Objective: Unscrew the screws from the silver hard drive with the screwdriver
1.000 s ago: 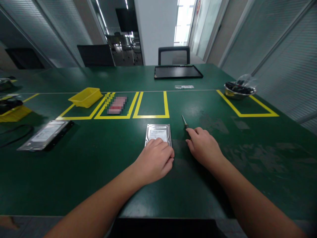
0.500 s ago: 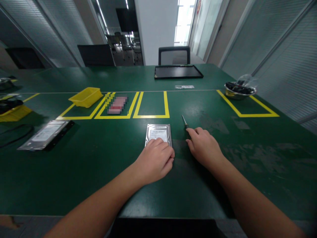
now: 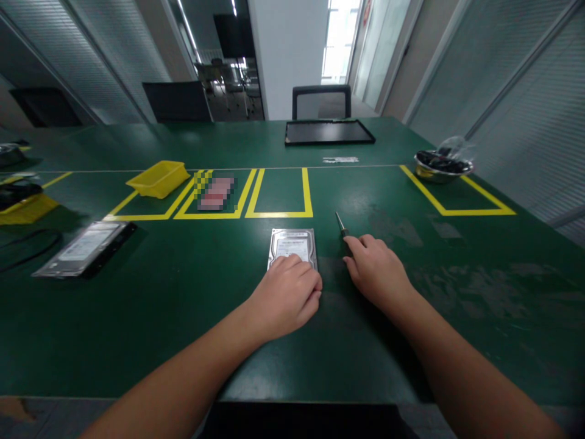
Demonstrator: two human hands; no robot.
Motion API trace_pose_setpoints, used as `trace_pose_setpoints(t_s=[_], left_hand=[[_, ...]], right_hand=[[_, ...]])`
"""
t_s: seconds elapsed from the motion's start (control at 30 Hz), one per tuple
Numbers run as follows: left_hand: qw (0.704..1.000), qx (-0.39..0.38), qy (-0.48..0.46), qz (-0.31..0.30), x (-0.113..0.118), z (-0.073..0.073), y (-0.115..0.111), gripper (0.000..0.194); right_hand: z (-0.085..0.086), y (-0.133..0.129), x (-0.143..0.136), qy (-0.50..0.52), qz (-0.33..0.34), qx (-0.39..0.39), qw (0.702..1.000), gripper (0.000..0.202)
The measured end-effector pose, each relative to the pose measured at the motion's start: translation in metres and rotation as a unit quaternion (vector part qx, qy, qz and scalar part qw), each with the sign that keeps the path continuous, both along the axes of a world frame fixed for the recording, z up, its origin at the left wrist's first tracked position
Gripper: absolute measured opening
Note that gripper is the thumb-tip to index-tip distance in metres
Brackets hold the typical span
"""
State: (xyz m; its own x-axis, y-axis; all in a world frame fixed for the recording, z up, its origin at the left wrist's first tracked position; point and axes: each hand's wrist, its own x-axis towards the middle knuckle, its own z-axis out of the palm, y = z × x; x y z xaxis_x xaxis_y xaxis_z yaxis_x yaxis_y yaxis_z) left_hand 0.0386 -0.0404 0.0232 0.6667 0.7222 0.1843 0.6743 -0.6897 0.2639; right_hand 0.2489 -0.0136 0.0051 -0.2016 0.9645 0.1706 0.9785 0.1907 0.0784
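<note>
One drive (image 3: 292, 239) lies flat on the bench (image 3: 183, 317), frame centre. Left hand (image 3: 290, 299) curls over its near end, probably steadying it; can't tell if gripping. Right hand (image 3: 377, 268), right of centre, closed around screwdriver (image 3: 340, 224), tip pointing up-frame, apart from drive, likely leaving the shaft free. Second drive (image 3: 86, 245), left of frame.

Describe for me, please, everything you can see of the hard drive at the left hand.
The hard drive is a flat, rectangular, silver, metallic-looking unit with contoured lines on its top and a pale label whose print is too small to read. It lies flat, label up, on the green table, just on the near side of a yellow-taped outline. The left hand covers its near part and seems to rest on it; that end is hidden.
</note>
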Motion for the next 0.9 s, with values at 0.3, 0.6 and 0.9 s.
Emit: trace_pose_setpoints(t_s=[0.3,0.6,0.9], left_hand=[[1.0,0.005,-0.002,-0.001,-0.0005,-0.0003,-0.0005,0.007],[1.0,0.002,0.01,-0.004,0.0004,0.0014,0.0001,0.008],[1.0,0.002,0.004,-0.013,-0.0014,0.0,0.0005,0.008]], right_hand=[[-0.0008,-0.0003,-0.0001,0.002,0.0,-0.002,1.0,0.035],[0.0,0.0008,0.0,0.002,-0.002,-0.007,1.0,0.035],[-0.0002,0.0006,0.0002,0.001,0.0,-0.008,1.0,0.035]])
